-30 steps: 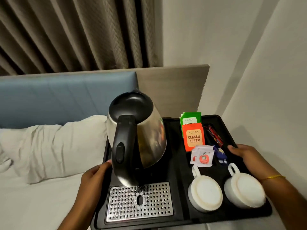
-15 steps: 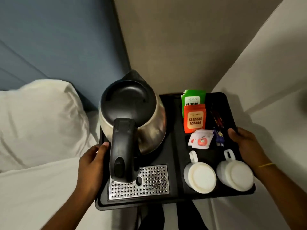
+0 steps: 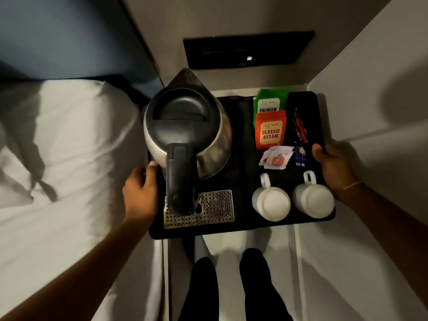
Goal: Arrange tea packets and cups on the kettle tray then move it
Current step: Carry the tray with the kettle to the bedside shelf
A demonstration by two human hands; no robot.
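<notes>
- The left hand (image 3: 140,193) clasps the left edge of the black tray (image 3: 240,228), thumb on top beside the kettle, the other fingers hidden under the rim.
- The right hand (image 3: 335,167) clasps the tray's right edge the same way, thumb lying over the rim; a thin yellow band circles its wrist.
- The tray is level between the two hands, in front of the person's dark-trousered legs (image 3: 231,286).
- The steel kettle (image 3: 187,133) with its black lid and handle stands upright on the tray's left half, spout pointing away from the person.
- The perforated metal grille (image 3: 215,212) lies in the tray's near left corner, partly under the kettle handle.
- A green tea packet (image 3: 269,104) sits at the tray's far right part, with an orange tea packet (image 3: 270,132) overlapping its near edge.
- Small white sachets (image 3: 276,159) lie just nearer than the orange packet; dark red sachets (image 3: 300,128) and a blue one (image 3: 300,155) lie in the narrow slot toward the tray's right edge.
- Two white cups (image 3: 271,202) (image 3: 313,200) stand upside down side by side in the tray's near right corner, handles pointing away.
- A white pillow (image 3: 69,140) lies left of the tray.
</notes>
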